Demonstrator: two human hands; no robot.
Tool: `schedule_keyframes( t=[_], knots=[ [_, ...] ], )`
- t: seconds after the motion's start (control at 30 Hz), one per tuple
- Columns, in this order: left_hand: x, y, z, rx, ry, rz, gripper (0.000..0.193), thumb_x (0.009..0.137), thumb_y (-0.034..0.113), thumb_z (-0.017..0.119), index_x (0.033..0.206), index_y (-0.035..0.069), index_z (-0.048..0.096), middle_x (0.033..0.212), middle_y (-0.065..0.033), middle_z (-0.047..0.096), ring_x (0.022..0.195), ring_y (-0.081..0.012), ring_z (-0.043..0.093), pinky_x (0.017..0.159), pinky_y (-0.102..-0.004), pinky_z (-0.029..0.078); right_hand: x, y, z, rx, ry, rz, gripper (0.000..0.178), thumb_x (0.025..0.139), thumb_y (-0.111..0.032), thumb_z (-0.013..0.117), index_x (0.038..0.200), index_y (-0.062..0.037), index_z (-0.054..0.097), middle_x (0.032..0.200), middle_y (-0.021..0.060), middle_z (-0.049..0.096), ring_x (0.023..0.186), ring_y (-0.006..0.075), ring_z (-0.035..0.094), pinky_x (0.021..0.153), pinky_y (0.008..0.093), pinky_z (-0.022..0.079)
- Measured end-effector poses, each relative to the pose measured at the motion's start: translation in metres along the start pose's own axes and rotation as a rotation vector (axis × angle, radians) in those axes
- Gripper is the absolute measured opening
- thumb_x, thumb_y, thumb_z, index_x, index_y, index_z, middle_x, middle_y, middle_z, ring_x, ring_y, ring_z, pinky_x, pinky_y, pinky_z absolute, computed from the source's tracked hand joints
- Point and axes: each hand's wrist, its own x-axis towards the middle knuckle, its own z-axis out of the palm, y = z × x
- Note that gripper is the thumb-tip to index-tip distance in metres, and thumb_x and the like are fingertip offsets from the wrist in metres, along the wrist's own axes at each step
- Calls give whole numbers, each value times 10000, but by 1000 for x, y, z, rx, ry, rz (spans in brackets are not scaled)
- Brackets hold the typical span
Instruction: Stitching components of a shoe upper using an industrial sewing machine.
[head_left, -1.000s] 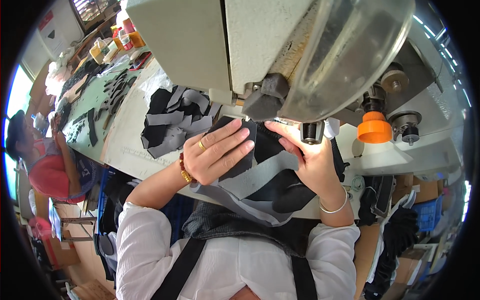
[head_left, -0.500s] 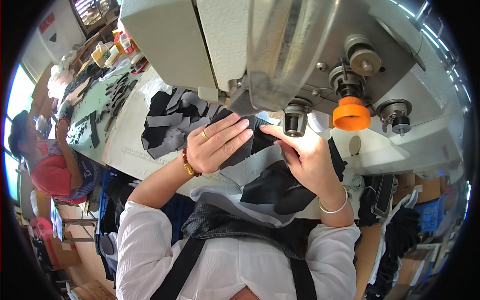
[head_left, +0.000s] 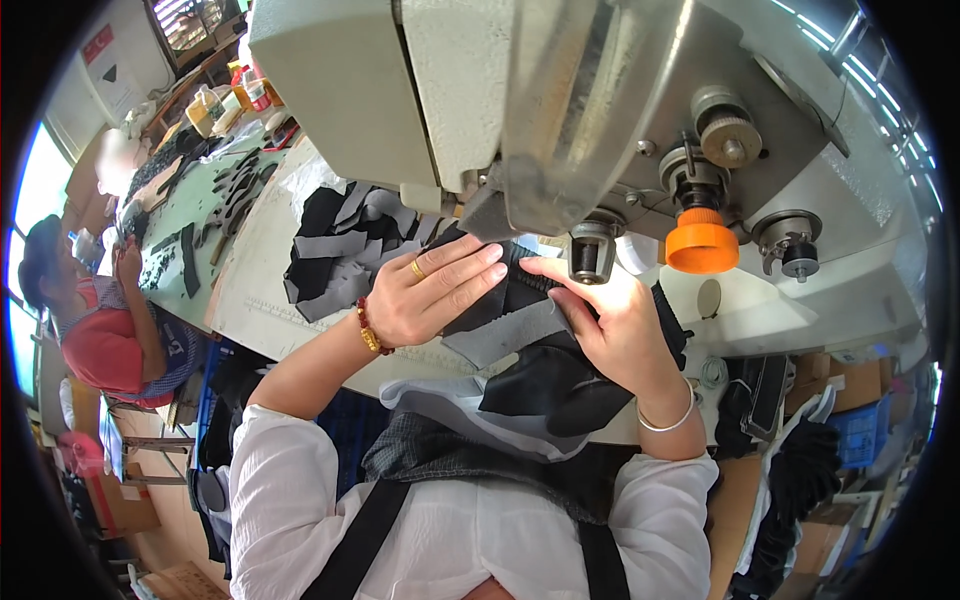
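Note:
A sewing machine (head_left: 335, 85) with a cloudy plastic guard stands over the work, its needle area hidden by the head and guard. My left hand (head_left: 430, 295) lies flat, fingers stretched, on dark grey fabric (head_left: 480, 312) just below the guard. Close beside it, my right hand (head_left: 610, 320) presses black ribbed fabric (head_left: 527, 290) with an extended index finger, thumb apart; its other fingers are partly hidden. A light grey strip (head_left: 507, 334) runs between the hands. Black and grey cloth (head_left: 540, 390) bunches below them and hangs over the table edge toward my lap.
Left of the machine lies a pile of grey and black cut pieces (head_left: 345, 250) on the white table (head_left: 245, 300). An orange knob (head_left: 702, 245) and metal tension dials hang at right. Another person (head_left: 105, 320) sits at a green table (head_left: 165, 235) with dark pieces.
The light grey strip between my hands now lies straighter, and the cloth below has shifted slightly. Both hands keep nearly the same place. The whole view has tilted a little.

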Motion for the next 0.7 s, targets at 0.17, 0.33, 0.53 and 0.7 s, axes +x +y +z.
schedule_keyframes(
  t=[0.17, 0.33, 0.53, 0.7],
  knots=[
    [8, -2, 0, 3, 50, 31, 281, 836, 94, 726, 1112, 51, 757, 1141, -101, 748, 1038, -236, 734, 692, -284, 585, -1, 1, 1, 17, -5, 4, 408, 875, 69, 671, 1236, -113, 726, 1004, 137, 728, 655, 247, 567, 656, 333, 492],
    [20, -1, -10, -8, 29, 22, 228, 833, 96, 730, 1053, 40, 754, 1060, -79, 739, 973, -221, 736, 689, -296, 598, -1, 0, 0, 24, -6, 24, 410, 885, 99, 647, 1229, -107, 732, 1008, 127, 729, 648, 183, 552, 637, 293, 474],
    [34, -5, -22, -72, -46, -24, 238, 799, 94, 726, 1034, 57, 744, 991, -48, 711, 902, -207, 725, 684, -298, 598, 0, 5, 4, 47, 62, -9, 356, 919, 81, 630, 1217, -77, 740, 930, 73, 713, 623, 137, 512, 613, 278, 450],
    [36, -7, -18, -94, -53, -37, 251, 784, 102, 716, 1032, 73, 733, 959, -33, 695, 875, -199, 720, 677, -296, 593, -7, 6, 3, 27, 30, 51, 331, 931, 77, 624, 1203, -64, 750, 887, 70, 695, 621, 143, 496, 629, 281, 448]
  ],
)
